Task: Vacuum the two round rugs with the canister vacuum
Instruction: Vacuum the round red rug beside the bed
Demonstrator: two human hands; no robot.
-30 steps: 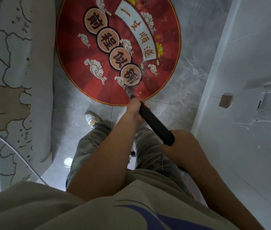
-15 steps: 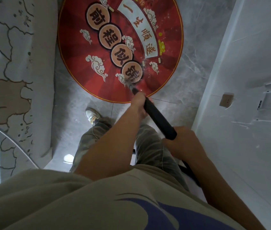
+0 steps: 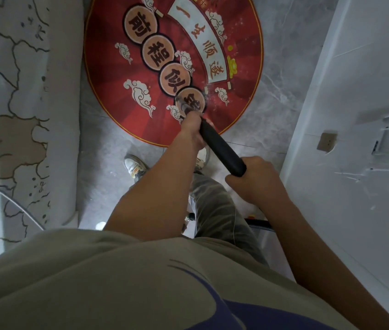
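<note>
1. The round red rug with cream clouds and dark characters point(image 3: 172, 67) lies on the grey marble-look floor tiles point(image 3: 281, 91), straight ahead of my feet. Its near edge is just in front of my white shoe point(image 3: 135, 166).
2. I hold the straight black vacuum wand point(image 3: 222, 151) with both hands. My left hand point(image 3: 192, 129) grasps it at the front, above the near edge of the rug. My right hand point(image 3: 258, 179) is wrapped round its rear end, closer to my body.
3. The long axis of the wand runs from my right hand forward and a little to the left, down toward the rug. The wand tip point(image 3: 185, 107) is blurred, but it seems to rest on the nearest of the four round character badges. My left hand is the nearer one to it.
4. Most of the rug lies beyond the tip, toward the far edge and the left edge. So I judge that the next stroke should go away from me along this axis.
5. I see no container. The canister body is hidden, and only a piece of black hose point(image 3: 260, 224) shows beside my right leg.
6. The second rug is not in view. A grey and brown patterned fabric point(image 3: 22, 103) lies just beside the left edge of the rug. A white wall panel point(image 3: 355, 91) stands on the right, apart from it.
</note>
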